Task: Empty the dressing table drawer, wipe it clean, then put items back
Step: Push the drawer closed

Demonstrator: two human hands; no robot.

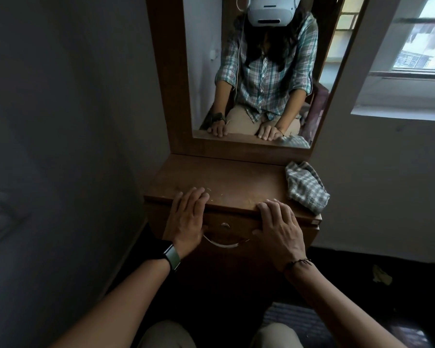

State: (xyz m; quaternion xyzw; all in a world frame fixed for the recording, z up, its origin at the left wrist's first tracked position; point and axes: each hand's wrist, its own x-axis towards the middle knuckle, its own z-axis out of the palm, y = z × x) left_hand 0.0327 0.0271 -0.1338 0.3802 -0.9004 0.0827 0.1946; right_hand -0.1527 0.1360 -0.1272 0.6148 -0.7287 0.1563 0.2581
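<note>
Your left hand (187, 217) lies flat at centre frame, fingers straight and together, fingertips on the top of the dressing table (224, 182) and the palm hanging over its front edge. Your right hand (279, 227) sits to the right of it, fingers slightly bent over the same front edge, knuckles raised, holding nothing. Between and just below the two hands is the drawer (230, 228), closed, its front facing you; its long axis runs left to right across the frame, parallel to the table's front edge. A curved pale handle (222, 243) hangs under a small keyhole plate at the middle of that front, and neither hand touches it. The tabletop between your fingertips and the base of the mirror (261, 71) is bare wood, with some pale scuffs near the front edge. A crumpled checked cloth (305, 187) rests at the table's right rear corner, reaching out to the right edge, well apart from your right hand. The table's left side stands close to a dark wall that fills the left of the frame; on the right a strip of dark floor shows beyond the table's side, below a window sill in the upper right. Your knees show at the bottom of the frame, just short of the drawer front.
</note>
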